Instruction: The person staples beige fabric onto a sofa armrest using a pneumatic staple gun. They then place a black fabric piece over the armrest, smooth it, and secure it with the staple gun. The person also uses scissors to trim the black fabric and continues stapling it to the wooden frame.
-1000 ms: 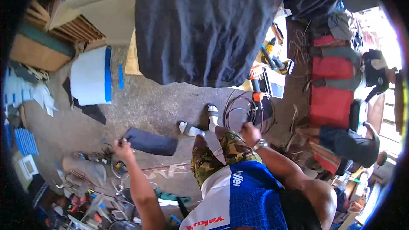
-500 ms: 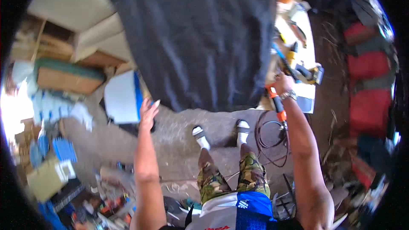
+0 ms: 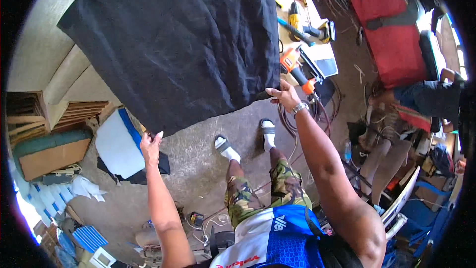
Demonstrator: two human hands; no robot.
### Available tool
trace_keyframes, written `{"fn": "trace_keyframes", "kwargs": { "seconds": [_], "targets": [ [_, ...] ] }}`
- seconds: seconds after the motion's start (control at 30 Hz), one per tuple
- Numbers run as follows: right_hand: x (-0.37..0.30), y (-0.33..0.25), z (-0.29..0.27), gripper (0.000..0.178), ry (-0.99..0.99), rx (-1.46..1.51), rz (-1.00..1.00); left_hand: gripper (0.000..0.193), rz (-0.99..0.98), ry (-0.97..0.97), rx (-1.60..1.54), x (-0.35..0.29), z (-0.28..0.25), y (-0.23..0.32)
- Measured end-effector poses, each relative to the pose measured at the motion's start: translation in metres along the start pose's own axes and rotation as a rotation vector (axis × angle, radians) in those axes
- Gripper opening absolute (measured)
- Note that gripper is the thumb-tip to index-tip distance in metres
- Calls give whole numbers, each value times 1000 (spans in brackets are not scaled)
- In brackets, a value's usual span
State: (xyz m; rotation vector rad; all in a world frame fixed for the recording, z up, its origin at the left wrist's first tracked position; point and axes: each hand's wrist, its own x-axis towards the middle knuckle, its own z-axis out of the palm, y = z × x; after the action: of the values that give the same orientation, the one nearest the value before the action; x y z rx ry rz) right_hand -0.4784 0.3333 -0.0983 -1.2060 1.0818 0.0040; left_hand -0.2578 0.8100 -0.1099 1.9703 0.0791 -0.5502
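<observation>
Both hands are held out ahead, and the near edge of a big black cloth point(image 3: 183, 44) is pinched by them. The cloth's near left corner is held by the left hand point(image 3: 150, 150), with the thumb and fingers pressed close together. Its near right corner is held by the right hand point(image 3: 287, 97), also in a narrow pinch, with the thumb pointed to the left. The hands are kept well apart, with the right hand placed farther away than the left.

The left arm point(image 3: 164, 208) is stretched up from the near edge, almost straight, and is tipped a little to the left. The right arm point(image 3: 325, 161) is reached out from the near right side and slanted to the left, with only a small bend at the elbow. A shiny watch point(image 3: 300, 108) is worn on the right wrist.

The cloth is spread out at the far middle of the scene, and soft wrinkles are seen on it. To its right, part of a pale table point(image 3: 314, 14) is left uncovered. An orange and black nail gun point(image 3: 297, 67) is set there, just beside the right hand. Farther off, a yellow drill point(image 3: 294, 19) is laid on the table. On the left, near the left hand, a white slab with a blue edge point(image 3: 115, 144) is seen low down by the floor point(image 3: 198, 156).
</observation>
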Motion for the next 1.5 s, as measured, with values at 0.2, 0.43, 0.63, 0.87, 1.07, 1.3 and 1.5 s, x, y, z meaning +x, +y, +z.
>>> {"fn": "trace_keyframes", "kwargs": {
  "seconds": [0.2, 0.43, 0.63, 0.87, 1.07, 1.3, 1.5],
  "targets": [
    [16, 43, -10, 33, -56, 213, -141, 28, 171, 64, 429, 13, -16, -31],
    [-20, 87, 0, 107, 136, 267, 137, 67, -10, -466, 1216, -120, 55, 140],
    [-65, 68, 6, 65, 449, 8, -233, 53, 125, -454, 1091, -113, 41, 200],
    [-31, 4, -22, 54, 233, -289, -325, 57, -291, -36, 402, -7, -26, 107],
    [-27, -36, 6, 40, 60, -317, -278, 25, -126, -31, 361, 13, -7, 112],
    [29, 6, -17, 28, -132, -346, -423, 56, -141, 152, 294, 15, -21, 52],
    [29, 8, -33, 40, 16, -622, -560, 18, -8, 175, -89, 9, -10, 6]
  ]
}}
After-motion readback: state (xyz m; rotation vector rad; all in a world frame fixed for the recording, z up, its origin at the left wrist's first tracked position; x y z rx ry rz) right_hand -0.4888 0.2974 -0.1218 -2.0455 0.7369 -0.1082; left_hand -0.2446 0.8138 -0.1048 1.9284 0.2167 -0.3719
